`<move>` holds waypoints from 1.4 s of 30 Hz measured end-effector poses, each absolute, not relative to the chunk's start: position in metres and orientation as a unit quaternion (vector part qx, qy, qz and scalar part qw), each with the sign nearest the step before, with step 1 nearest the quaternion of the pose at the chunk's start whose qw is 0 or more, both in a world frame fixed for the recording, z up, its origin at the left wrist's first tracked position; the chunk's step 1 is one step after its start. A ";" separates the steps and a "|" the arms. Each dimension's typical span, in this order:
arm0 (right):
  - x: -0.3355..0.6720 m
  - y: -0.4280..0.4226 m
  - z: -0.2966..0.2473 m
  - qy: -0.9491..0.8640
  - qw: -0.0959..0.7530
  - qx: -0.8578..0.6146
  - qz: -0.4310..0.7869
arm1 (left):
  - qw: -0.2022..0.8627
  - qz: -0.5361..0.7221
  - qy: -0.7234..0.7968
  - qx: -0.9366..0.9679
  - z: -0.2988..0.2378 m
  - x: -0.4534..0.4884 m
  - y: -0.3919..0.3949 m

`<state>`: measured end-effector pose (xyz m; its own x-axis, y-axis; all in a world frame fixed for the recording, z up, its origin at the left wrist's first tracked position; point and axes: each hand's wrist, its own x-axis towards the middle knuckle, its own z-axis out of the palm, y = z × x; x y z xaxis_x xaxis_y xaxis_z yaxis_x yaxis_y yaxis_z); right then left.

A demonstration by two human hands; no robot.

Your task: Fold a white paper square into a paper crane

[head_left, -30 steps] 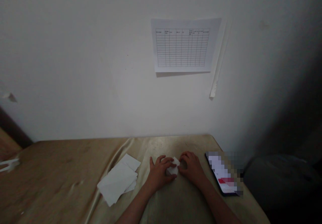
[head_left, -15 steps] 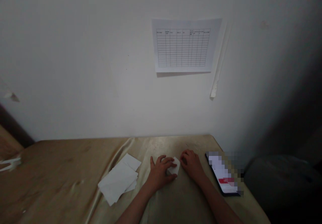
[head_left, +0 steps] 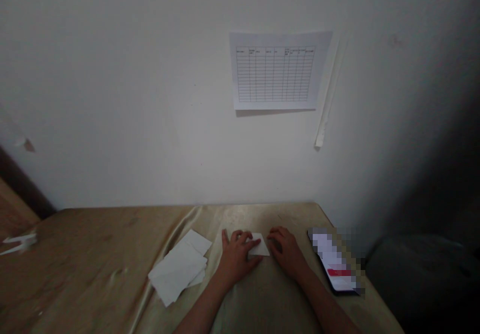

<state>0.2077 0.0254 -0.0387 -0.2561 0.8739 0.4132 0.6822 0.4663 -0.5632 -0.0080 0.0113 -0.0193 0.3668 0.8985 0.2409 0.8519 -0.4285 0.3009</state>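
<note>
Left hand (head_left: 237, 255) touches small paper (head_left: 263, 248); right hand (head_left: 288, 252) beside it; phone (head_left: 340, 283) nearby.

Paper piece (head_left: 263, 247) & sheets (head_left: 178, 269) wht, cloth (head_left: 93, 249) gold-brn, wall (head_left: 112, 99) gry-wht, printout (head_left: 276, 74) wht w/ dk grid.

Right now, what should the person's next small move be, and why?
I'd probably bring the right hand slightly leftward to the right edge of the small white paper, with the left hand steadying it. The left fingers lie over the paper, while the right hand rests just beside it, seemingly not touching.
</note>
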 end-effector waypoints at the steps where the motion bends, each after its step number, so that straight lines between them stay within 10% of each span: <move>1: 0.207 0.023 -0.039 -0.785 0.352 -0.491 0.139 | 0.062 0.183 0.533 0.824 -0.020 -0.008 0.012; 42: 0.194 0.023 -0.037 -0.776 0.337 -0.500 0.188 | 0.138 0.228 0.542 0.797 -0.017 -0.012 0.024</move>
